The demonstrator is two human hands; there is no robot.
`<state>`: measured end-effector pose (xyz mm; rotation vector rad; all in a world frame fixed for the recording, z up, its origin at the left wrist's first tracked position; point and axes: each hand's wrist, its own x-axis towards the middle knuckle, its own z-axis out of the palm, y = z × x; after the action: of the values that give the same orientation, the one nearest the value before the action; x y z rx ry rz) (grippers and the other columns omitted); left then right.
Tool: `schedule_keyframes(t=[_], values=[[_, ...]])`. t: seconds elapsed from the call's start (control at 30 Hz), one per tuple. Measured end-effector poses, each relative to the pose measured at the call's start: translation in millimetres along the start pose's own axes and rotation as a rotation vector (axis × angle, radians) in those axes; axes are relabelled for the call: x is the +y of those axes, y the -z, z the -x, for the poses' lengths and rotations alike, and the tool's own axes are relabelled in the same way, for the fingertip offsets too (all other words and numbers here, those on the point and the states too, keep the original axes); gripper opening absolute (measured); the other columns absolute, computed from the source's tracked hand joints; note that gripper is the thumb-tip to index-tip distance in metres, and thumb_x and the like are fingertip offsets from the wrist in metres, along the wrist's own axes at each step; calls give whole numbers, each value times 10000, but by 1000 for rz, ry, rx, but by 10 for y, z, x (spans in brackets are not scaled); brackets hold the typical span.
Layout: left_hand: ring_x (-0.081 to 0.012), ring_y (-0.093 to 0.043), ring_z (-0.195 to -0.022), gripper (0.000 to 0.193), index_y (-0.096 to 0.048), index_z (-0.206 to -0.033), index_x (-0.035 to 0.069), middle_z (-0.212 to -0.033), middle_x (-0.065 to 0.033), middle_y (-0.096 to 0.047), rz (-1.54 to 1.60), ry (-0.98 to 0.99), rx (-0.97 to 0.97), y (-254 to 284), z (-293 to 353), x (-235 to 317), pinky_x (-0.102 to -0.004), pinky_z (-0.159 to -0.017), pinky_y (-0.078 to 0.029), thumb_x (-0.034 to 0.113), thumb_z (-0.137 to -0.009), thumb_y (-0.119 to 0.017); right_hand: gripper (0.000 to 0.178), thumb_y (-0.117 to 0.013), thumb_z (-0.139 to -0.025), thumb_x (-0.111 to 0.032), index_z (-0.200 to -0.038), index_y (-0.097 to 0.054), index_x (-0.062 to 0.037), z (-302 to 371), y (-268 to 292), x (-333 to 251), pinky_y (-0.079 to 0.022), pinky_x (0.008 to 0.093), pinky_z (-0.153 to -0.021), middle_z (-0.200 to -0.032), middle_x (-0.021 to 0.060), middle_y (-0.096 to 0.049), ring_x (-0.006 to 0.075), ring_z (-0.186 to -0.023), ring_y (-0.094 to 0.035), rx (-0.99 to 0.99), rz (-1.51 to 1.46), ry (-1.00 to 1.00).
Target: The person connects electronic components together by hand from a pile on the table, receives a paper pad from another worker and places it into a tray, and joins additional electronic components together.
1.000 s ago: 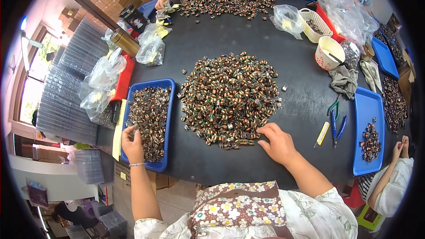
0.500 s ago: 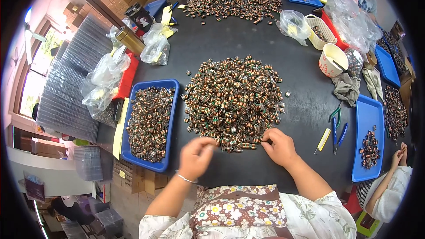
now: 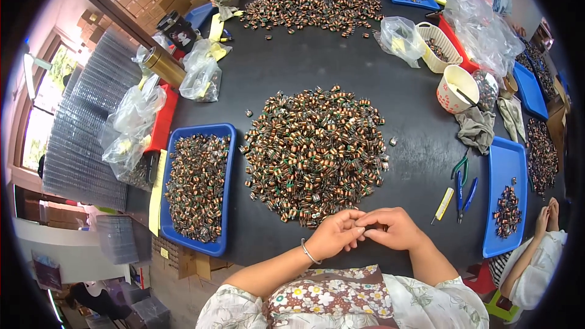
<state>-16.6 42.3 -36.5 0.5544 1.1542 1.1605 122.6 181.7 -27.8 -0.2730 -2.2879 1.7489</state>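
A large heap of small copper-wound coil components (image 3: 314,152) lies on the black table in front of me. At its near edge my hands meet fingertip to fingertip. My left hand (image 3: 332,234), with a bracelet at the wrist, has its fingers bent and pressed together. The thumb and fingers of my right hand (image 3: 395,229) are pinched against those of the left. Whatever sits between the fingertips is too small and hidden to make out. Left of the heap, a blue tray (image 3: 228,192) is filled with similar coil components.
To the right lie green-handled pliers (image 3: 465,170), blue-handled cutters (image 3: 470,194), a yellow-and-white knife (image 3: 443,204) and a blue tray (image 3: 515,164) holding a few coils. A gold flask (image 3: 164,66) and plastic bags (image 3: 143,109) stand left. Other people sit around the table.
My left hand has moved right and my right hand slightly nearer to me, so they now meet below the heap. Across the table, a person's hand with a grey cloth has shifted.
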Motion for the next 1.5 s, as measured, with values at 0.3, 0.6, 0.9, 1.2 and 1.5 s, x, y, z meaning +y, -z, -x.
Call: schedule_keyframes(t=[0.3,0.6,0.9,1.2,1.5], values=[[-59,-544,-695,371,-449,-1272,41,-923,-42,-622,36,-66,-63,25,-29,-85,-179,-565,-452,93,-908,-501,157,-639,-737,-10,-894,-643,-14,-23,128,-2,-410,200,-545,-871,59,-608,57,-581,-505,187,-12,-61],[-90,-578,-741,189,-521,-1088,13,-1031,-95,-626,27,-87,-85,6,-3,-150,-203,-602,-475,71,-910,-498,487,-677,-718,-112,-1180,-528,-128,-286,133,-29,-501,384,-748,-1278,107,-460,267,-885,-615,339,637,-147],[-94,-572,-711,128,-507,-1026,13,-971,-107,-631,22,-131,12,-35,44,-132,-214,-590,-482,52,-905,-496,336,-669,-684,-38,-999,-564,-94,-293,116,-66,-485,332,-681,-1051,90,-549,268,-787,-589,291,599,-108],[-80,-560,-689,156,-526,-1030,17,-887,-78,-618,92,-184,124,-68,118,10,-204,-582,-470,74,-885,-538,122,-670,-703,5,-799,-595,-5,-158,198,-132,-386,208,-520,-823,37,-567,78,-562,-469,308,373,-98],[-107,-578,-668,112,-502,-980,28,-857,-93,-617,122,-148,157,-120,153,-16,-216,-574,-476,57,-881,-545,83,-663,-727,16,-767,-596,-12,-41,87,-239,-415,198,-591,-831,39,-574,84,-661,-527,166,-128,-111]])
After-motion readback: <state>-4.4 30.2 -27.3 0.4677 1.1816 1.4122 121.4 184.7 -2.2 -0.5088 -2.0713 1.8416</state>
